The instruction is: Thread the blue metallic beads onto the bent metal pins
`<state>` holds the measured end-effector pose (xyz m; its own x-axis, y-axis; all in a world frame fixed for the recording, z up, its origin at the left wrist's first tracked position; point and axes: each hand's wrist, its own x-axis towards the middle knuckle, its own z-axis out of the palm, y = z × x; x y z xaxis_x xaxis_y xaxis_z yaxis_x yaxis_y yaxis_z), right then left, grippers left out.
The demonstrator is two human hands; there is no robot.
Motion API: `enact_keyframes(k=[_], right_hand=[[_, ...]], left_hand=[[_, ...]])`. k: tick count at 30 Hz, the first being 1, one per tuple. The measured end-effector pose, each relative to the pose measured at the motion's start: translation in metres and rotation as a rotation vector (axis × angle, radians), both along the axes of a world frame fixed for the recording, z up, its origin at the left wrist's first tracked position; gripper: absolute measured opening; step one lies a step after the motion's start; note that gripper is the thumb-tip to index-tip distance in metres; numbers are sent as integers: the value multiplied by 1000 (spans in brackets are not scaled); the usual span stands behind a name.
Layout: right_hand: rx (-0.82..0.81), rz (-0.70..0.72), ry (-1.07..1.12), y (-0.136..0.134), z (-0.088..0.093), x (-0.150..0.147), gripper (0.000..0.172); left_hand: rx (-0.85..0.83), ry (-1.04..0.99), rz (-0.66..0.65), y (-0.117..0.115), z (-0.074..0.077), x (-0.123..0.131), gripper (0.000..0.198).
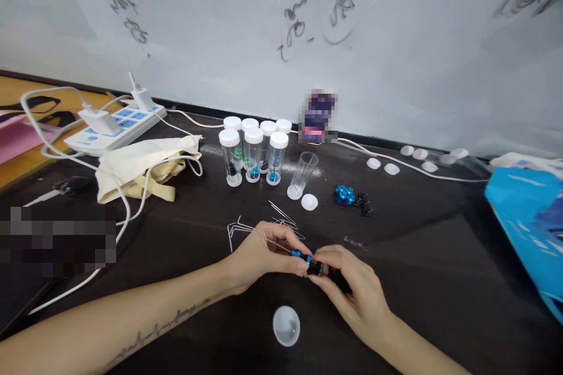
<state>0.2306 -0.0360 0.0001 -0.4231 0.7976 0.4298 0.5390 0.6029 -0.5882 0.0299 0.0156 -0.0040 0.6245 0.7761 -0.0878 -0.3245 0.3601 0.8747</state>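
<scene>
My left hand (263,253) pinches a small blue metal part (301,255), from which a thin metal rod (278,244) runs back over the fingers. My right hand (354,284) grips a black piece (315,268) that meets the blue part end to end; whether they are joined, I cannot tell. Bent metal rods (230,238) lie just beyond my left hand. Farther off are a pile of blue metal parts (345,194) and small black pieces (363,204). A translucent container (286,326), seen from above, stands below my hands.
Several capped clear tubes (254,155) stand at the back. An uncapped tube (305,174) and a white cap (309,202) are beside them, with more caps (392,169) to the right. A power strip (118,129), cloth bag (145,167) and cables are left; a blue bag (519,217) is right.
</scene>
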Motion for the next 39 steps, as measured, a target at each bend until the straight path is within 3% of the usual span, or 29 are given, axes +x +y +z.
enact_keyframes(k=[15, 27, 34, 39], right_hand=[[-7, 13, 0, -1, -1, 1, 8], [-122, 22, -65, -1, -2, 3, 29], [-75, 7, -29, -1, -1, 1, 6], [-83, 6, -34, -1, -1, 2, 10]], left_hand=[[5, -16, -12, 0, -2, 1, 16], [4, -13, -22, 0, -1, 1, 17], [-7, -14, -1, 0, 0, 0, 16], [3, -17, -8, 0, -1, 1, 16]])
